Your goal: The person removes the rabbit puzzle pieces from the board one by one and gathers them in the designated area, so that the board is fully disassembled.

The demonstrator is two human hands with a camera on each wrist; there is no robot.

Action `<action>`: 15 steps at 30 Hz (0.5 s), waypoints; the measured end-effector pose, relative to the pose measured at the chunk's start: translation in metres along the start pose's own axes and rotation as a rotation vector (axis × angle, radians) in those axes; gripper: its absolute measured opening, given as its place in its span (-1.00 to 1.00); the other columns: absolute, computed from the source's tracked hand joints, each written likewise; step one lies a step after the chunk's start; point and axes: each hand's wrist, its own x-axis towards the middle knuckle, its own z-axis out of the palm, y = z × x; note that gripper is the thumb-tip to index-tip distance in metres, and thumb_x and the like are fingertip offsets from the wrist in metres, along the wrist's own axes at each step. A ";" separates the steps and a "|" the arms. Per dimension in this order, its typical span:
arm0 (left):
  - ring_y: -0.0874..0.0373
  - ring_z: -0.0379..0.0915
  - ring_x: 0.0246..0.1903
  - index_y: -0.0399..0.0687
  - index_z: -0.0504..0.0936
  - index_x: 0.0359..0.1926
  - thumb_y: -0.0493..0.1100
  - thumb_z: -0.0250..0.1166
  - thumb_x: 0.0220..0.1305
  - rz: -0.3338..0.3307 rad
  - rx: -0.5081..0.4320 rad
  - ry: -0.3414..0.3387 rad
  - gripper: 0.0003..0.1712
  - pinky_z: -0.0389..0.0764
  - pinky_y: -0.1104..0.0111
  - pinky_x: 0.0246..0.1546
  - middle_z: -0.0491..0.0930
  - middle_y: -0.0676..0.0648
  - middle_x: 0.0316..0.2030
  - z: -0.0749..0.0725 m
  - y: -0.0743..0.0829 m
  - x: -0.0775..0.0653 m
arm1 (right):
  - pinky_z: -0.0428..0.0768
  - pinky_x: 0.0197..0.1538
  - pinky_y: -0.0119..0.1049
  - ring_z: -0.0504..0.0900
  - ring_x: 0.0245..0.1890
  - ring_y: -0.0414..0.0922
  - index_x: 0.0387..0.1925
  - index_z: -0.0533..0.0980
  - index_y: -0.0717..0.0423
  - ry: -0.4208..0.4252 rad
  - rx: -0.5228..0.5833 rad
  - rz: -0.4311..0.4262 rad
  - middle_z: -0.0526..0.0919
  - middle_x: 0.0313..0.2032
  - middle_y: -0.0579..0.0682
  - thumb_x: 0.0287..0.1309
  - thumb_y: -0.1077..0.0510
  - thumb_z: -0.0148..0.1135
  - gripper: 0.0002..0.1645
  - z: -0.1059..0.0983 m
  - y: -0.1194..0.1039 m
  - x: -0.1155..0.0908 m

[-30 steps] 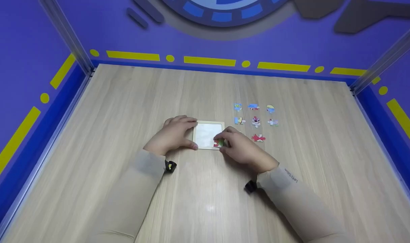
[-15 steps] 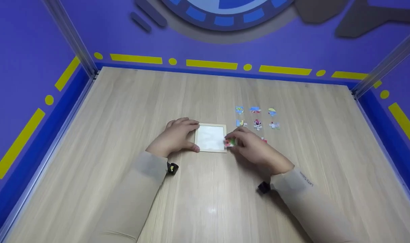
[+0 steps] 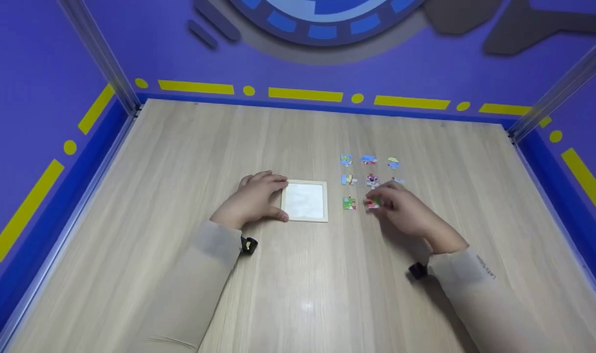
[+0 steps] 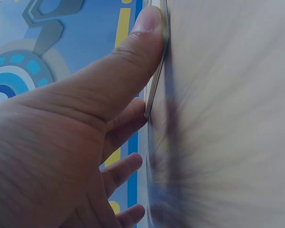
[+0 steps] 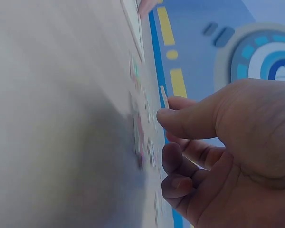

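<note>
A small square wooden puzzle frame (image 3: 326, 201) with a plain white inside lies on the table. My left hand (image 3: 254, 198) holds it along its left side, thumb at the near corner and a finger at the far corner; the thumb (image 4: 133, 61) rests on its edge in the left wrist view. My right hand (image 3: 406, 208) pinches a red and green jigsaw piece (image 3: 373, 201) between thumb and fingertips. The edge of that jigsaw piece shows pale in the right wrist view. Below it is a red piece, mostly hidden, and to its left lies a green piece (image 3: 349, 203).
Beyond my right hand, several jigsaw pieces lie apart in rows, among them a face piece (image 3: 372, 180) and a blue and yellow piece (image 3: 393, 162). Purple walls (image 3: 298, 68) with yellow marks enclose the table (image 3: 205, 147) at the back and sides.
My right hand has moved right with the jigsaw piece, from over the frame to above the rows of pieces. The green piece at the left is uncovered now. The left hand stays at the frame.
</note>
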 end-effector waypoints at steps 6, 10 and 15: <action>-0.20 -0.02 0.83 -0.03 0.48 0.68 0.23 0.71 0.18 -0.003 0.001 -0.002 0.14 -0.10 -0.31 0.83 0.36 0.00 0.74 -0.001 0.001 -0.001 | 0.58 0.11 -0.09 0.55 0.03 0.03 0.36 0.68 0.13 0.011 -0.029 0.024 0.65 0.21 0.18 0.54 0.42 0.26 -0.52 -0.015 0.017 -0.010; -0.19 -0.05 0.84 -0.03 0.47 0.69 0.23 0.71 0.18 -0.009 -0.007 -0.006 0.14 -0.13 -0.31 0.83 0.35 0.00 0.74 0.000 0.000 -0.001 | 0.58 0.14 -0.05 0.57 0.06 0.06 0.35 0.68 0.16 0.007 -0.031 0.044 0.64 0.24 0.23 0.52 0.44 0.25 -0.53 -0.020 0.025 -0.014; -0.19 -0.06 0.84 -0.02 0.48 0.68 0.22 0.72 0.18 -0.011 -0.014 -0.004 0.14 -0.13 -0.31 0.83 0.36 0.00 0.74 0.000 0.001 -0.001 | 0.56 0.12 -0.06 0.56 0.05 0.05 0.34 0.69 0.16 0.003 -0.036 0.070 0.63 0.26 0.24 0.53 0.41 0.27 -0.55 -0.022 0.031 -0.018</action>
